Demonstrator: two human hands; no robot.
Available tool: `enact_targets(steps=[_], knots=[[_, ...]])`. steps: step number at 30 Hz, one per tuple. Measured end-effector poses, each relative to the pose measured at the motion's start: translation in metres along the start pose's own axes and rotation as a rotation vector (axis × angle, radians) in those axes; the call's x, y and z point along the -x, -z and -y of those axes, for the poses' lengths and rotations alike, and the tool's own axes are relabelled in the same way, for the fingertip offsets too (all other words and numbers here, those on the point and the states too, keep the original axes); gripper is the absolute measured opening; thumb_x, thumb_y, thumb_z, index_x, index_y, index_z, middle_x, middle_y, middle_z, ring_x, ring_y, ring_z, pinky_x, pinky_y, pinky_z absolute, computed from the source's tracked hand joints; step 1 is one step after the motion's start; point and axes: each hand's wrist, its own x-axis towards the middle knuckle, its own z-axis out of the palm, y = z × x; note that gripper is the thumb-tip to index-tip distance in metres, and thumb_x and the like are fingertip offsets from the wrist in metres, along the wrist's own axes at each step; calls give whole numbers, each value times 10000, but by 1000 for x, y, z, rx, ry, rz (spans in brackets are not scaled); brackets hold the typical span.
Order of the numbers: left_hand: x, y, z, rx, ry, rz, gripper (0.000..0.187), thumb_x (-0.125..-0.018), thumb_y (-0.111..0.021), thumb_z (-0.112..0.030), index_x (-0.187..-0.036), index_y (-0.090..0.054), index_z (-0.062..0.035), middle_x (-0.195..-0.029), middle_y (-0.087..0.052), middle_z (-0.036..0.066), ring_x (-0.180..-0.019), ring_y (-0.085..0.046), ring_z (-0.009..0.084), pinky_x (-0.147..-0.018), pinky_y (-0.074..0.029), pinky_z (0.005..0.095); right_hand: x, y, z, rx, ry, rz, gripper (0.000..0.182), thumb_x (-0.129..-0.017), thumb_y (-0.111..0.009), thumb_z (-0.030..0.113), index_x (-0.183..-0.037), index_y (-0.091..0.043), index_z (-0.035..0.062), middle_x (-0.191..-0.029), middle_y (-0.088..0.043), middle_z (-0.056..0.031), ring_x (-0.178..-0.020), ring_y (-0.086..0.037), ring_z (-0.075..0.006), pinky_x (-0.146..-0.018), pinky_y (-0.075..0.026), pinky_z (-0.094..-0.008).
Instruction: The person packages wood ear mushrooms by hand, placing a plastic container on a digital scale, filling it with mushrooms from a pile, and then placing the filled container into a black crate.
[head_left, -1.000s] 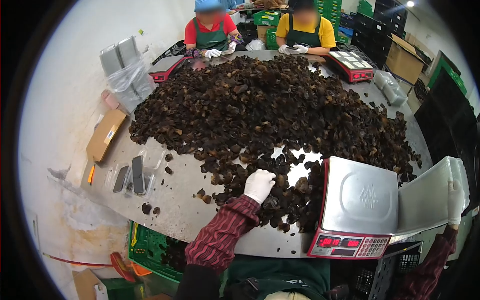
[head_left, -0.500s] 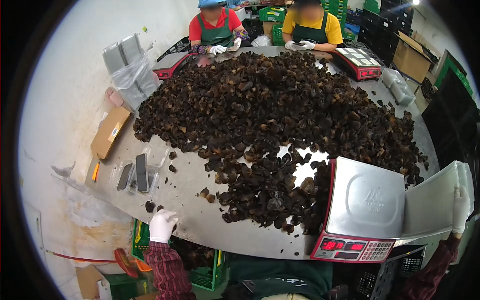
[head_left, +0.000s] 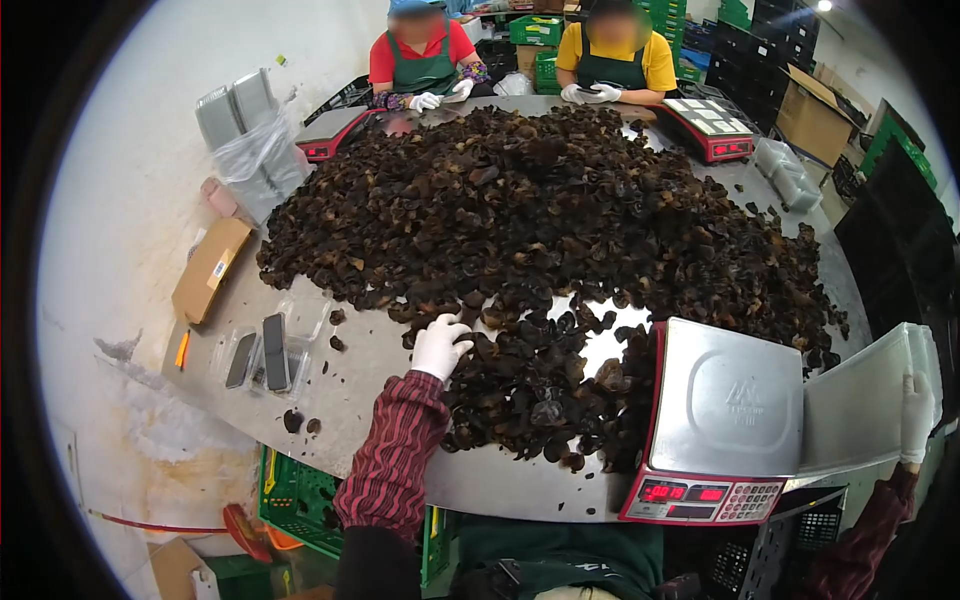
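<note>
In the head view my left hand (head_left: 440, 347), in a white glove, reaches over the near left edge of a large heap of dark wood ear mushrooms (head_left: 520, 200). Its fingers look apart, with nothing visible in them; the mushroom pieces lie right beside the fingertips. At the far right my right hand (head_left: 915, 415), also gloved, grips the outer edge of a stack of clear plastic trays (head_left: 860, 405). These trays lean beside a red scale (head_left: 730, 400) with a bare metal plate and lit display.
Two phone-like dark objects (head_left: 275, 352) lie on plastic boxes at the left, near a cardboard piece (head_left: 212, 270). A green crate (head_left: 300, 515) stands below the table's edge. Across the heap, two people in green aprons work beside scales (head_left: 710, 125).
My left hand has moved from above the green crate, up and right, to the heap's edge. A mushroom piece near the table's left edge has shifted. My right hand stays on the trays.
</note>
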Motion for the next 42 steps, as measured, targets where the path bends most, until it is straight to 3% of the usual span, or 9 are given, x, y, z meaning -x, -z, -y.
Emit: enact_targets(steps=[6, 10, 13, 16, 19, 25, 29, 35, 42], knots=[[56, 27, 16, 22, 64, -66, 144, -719, -699, -79, -850, -643, -59, -905, -616, 100, -857, -614, 295, -760, -495, 349, -1, 0, -2, 45, 11, 15, 337, -972, -485, 231, -751, -442, -19, -666, -402, -184, -596, -340, -305, -579, -366, -381], [90, 39, 27, -77, 119, -108, 426, -721, -662, -72, -1134, -633, -175, -1200, -551, 126, -1071, -542, 321, -903, -443, 419, -3, 2, 5, 75, 6, -8, 352, -974, -482, 249, -742, -445, -13, -661, -388, -192, -586, -328, -310, -566, -359, -385], [84, 39, -11, -56, -100, -209, 523, -655, -646, -23, -1156, -621, -168, -1212, -530, 147, -1082, -522, 326, -905, -434, 430, -4, 3, 5, 53, 26, -16, 355, -972, -486, 258, -742, -449, -9, -657, -397, -192, -579, -332, -313, -558, -359, -389], [78, 25, -83, 40, -236, -135, 555, -630, -767, -232, -1154, -622, -123, -1277, -485, 190, -1153, -466, 372, -969, -389, 451, -3, 0, -2, 43, -3, -25, 352, -969, -491, 261, -746, -454, -9, -651, -401, -190, -574, -336, -311, -555, -362, -389], [93, -19, -134, -4, -368, 44, 646, -690, -696, -498, -1274, -546, -267, -1387, -393, 155, -1231, -351, 403, -1012, -248, 571, -3, 9, 7, 45, -38, 56, 325, -971, -483, 266, -814, -509, -17, -676, -466, -210, -577, -385, -312, -571, -375, -395], [116, -56, -155, -41, -508, 30, 330, -817, -623, -311, -1133, -617, -215, -1292, -514, 80, -1188, -473, 227, -1022, -280, 497, -2, 7, 13, 3, 39, -19, 324, -958, -503, 235, -752, -469, -13, -647, -410, -186, -567, -360, -296, -561, -370, -379], [122, -33, -119, -23, -448, -92, 214, -764, -666, -224, -976, -666, -201, -1138, -604, 40, -1126, -523, 203, -1024, -281, 432, 0, 4, -3, -2, 28, -14, 306, -956, -505, 219, -758, -478, -12, -645, -428, -183, -563, -359, -285, -559, -371, -378], [122, -11, -104, 31, -356, -128, 210, -721, -723, -276, -899, -692, -169, -1186, -569, 56, -1143, -496, 252, -1033, -248, 477, -5, 40, 16, -109, -19, 205, 370, -954, -532, 281, -742, -484, -19, -603, -369, -68, -583, -329, -127, -526, -329, -322], [35, -35, -154, -29, -505, -121, 323, -796, -622, -113, -1114, -630, -174, -1109, -608, 37, -1107, -516, 235, -951, -375, 430, -2, 48, 17, -52, 33, 266, 276, -883, -602, 192, -731, -516, -22, -571, -408, -78, -548, -363, -107, -509, -333, -321]])
